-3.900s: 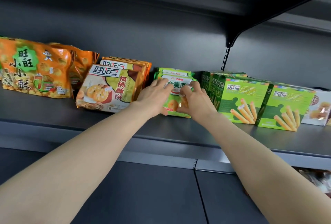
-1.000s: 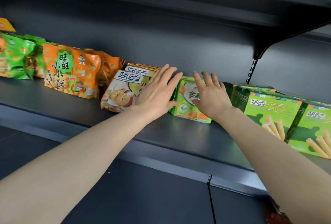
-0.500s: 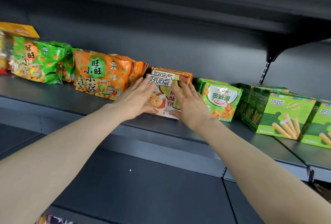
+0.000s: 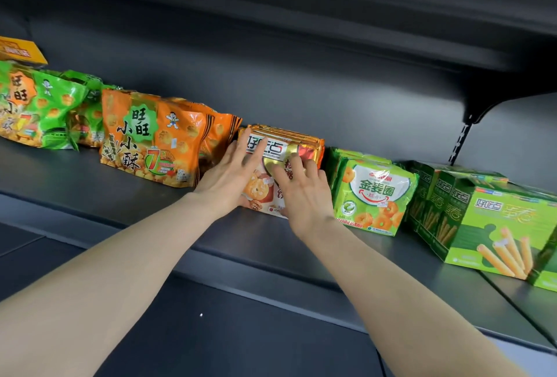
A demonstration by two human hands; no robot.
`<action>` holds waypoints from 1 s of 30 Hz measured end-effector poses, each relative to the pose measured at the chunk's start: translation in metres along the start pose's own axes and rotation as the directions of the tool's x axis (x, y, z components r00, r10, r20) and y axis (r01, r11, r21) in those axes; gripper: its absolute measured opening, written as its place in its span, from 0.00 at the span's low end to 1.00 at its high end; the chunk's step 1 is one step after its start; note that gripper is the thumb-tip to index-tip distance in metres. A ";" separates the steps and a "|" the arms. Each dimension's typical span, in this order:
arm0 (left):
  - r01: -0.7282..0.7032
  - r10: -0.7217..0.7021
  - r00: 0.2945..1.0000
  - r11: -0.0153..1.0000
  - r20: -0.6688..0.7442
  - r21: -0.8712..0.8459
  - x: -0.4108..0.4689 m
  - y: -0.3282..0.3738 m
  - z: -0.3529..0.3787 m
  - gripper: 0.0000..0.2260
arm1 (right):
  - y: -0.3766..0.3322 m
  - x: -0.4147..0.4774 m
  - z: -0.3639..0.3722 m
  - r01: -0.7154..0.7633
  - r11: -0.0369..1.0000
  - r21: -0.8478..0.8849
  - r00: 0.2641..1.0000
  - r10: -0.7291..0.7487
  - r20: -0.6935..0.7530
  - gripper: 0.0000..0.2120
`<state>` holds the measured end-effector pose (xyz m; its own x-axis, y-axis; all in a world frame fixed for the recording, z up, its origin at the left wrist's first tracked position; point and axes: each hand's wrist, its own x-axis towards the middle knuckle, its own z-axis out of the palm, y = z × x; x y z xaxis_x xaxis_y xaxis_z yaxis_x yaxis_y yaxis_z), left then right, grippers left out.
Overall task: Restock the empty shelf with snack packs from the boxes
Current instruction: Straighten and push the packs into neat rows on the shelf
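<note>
Hands have shifted one stack along the shelf (image 4: 90, 196): a second ago they framed the green ring-biscuit pack (image 4: 373, 196), and now both lie on the gold biscuit pack (image 4: 286, 149) between them. The left hand (image 4: 232, 179) rests flat on its front with straight fingers reaching to the top edge. The right hand (image 4: 304, 193) presses the other half with fingers spread and only slightly bent. Neither hand grips anything. That reads as facing-up rather than loading, so this stretch of shelf looks stocked and is being squared off pack by pack. The gold pack carries 好吃点 on a white band, and more packs of the same kind stand behind it. Just outside the right hand, the green pack reads 金麦圈. Farther that way, the green cartons (image 4: 494, 226) again show 好吃点. Just outside the left hand stands an orange bag (image 4: 150, 141) marked 旺旺 小小酥 with a large 7, and beyond it a green bag (image 4: 33, 105) of the same brand.
</note>
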<state>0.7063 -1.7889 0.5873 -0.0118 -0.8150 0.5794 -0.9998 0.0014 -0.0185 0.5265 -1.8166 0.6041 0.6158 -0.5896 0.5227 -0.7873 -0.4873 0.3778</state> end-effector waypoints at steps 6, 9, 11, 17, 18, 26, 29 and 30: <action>0.020 -0.010 0.997 0.991 -0.073 0.133 0.022 -0.001 0.016 0.61 | 0.010 0.019 0.016 -0.008 0.999 -0.049 0.996 0.004 -0.088 0.46; 0.018 -0.001 0.995 0.986 -0.101 0.167 0.026 -0.004 0.021 0.63 | 0.009 0.022 0.021 -0.004 0.997 -0.071 0.995 -0.004 -0.104 0.47; 0.008 0.009 0.994 0.988 -0.109 0.153 0.025 -0.006 0.020 0.63 | 0.008 0.022 0.021 0.011 0.997 -0.073 0.991 -0.020 -0.129 0.47; -0.074 0.075 0.997 0.997 -0.035 0.014 0.023 -0.016 -0.004 0.63 | 0.017 0.025 0.009 -0.072 0.991 0.116 0.947 0.104 -0.302 0.40; -0.073 0.072 0.997 0.997 -0.023 -0.022 0.025 -0.019 -0.009 0.64 | 0.021 0.027 0.002 -0.110 0.976 0.190 0.942 0.163 -0.293 0.40; 0.335 -0.172 0.934 0.729 0.313 -0.598 0.068 -0.039 -0.015 0.68 | 0.049 0.065 -0.024 -0.367 0.779 0.508 0.926 0.252 0.282 0.61; 0.365 -0.126 0.921 0.612 0.369 -0.702 0.077 -0.046 0.002 0.63 | 0.055 0.076 -0.017 -0.400 0.746 0.532 0.898 0.204 0.389 0.62; 0.353 -0.087 0.923 0.578 0.374 -0.736 0.078 -0.047 0.008 0.55 | 0.057 0.079 -0.016 -0.404 0.733 0.547 0.895 0.194 0.401 0.61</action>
<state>0.7528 -1.8570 0.6267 0.0813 -0.9694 0.2318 -0.5922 0.1401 0.7935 0.5303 -1.8808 0.6788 0.4116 -0.8806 0.2348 -0.8082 -0.4717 -0.3524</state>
